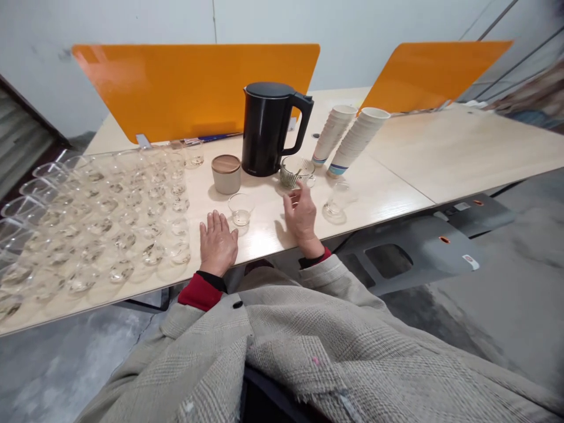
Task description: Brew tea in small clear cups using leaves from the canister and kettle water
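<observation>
Ribbed glass bowl (297, 171) by open right hand (302, 215), black kettle (269, 129) behind, left hand (217, 242) flat near small glass (241, 209).

I can read no words, brand names, numbers or signs anywhere around me. The black kettle (268, 128) shows a plain side with no logo. The paper cups (348, 138) stacked just right of the kettle carry only coloured bands near their bases, no lettering. A small white sticker (470, 261) on the grey frame, well to the right of the kettle and below the table edge, is too small and blurred to read.
</observation>
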{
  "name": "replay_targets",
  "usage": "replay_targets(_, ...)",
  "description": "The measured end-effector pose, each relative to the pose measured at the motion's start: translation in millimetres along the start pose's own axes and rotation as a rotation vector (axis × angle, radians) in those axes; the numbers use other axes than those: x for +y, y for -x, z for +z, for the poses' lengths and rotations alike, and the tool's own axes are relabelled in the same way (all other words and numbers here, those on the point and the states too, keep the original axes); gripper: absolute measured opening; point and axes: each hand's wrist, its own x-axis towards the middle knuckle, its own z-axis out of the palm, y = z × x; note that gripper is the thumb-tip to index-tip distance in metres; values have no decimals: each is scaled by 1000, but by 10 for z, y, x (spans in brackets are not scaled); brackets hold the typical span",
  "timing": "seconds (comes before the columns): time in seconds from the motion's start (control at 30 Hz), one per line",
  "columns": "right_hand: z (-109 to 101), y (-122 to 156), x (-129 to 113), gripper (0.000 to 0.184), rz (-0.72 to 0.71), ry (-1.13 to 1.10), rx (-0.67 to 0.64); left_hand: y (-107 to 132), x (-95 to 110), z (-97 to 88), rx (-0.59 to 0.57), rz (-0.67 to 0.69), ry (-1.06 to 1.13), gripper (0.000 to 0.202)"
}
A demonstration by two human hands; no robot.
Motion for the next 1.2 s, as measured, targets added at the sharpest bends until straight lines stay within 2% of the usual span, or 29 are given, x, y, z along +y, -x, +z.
replay_targets(0.03,-58,-90,38,60,35,6,61,-1,-1,9,11,-2,-2,66)
replay_targets(0.1,-172,-293,78,59,53,62,101,-3,-5,25,24,-2,-6,66)
replay_targets(0.2,-284,-589,48,46,-4,176,48,-9,-17,39,32,8,-3,66)
replay_targets(0.3,-304,-807,-9,29,-42,271,-26,-11,-29,43,42,17,0,66)
replay_targets(0.43,-263,-995,28,36,6,293,-9,-8,-35,50,41,17,5,67)
replay_targets(0.63,-265,-1191,171,43,20,60,150,-6,-29,65,57,11,10,67)
replay_targets(0.8,-451,-1179,122,46,51,-155,243,-5,-30,57,54,20,3,67)
replay_targets(1.0,-791,-1023,-84,47,17,-453,358,-18,-39,83,74,26,-13,67)
replay_targets(1.1,-895,-892,-275,50,-23,-585,329,-20,-41,93,75,21,-9,67)
replay_targets(1.2,-901,-712,-499,50,-40,-678,244,-16,-36,95,54,15,7,68)
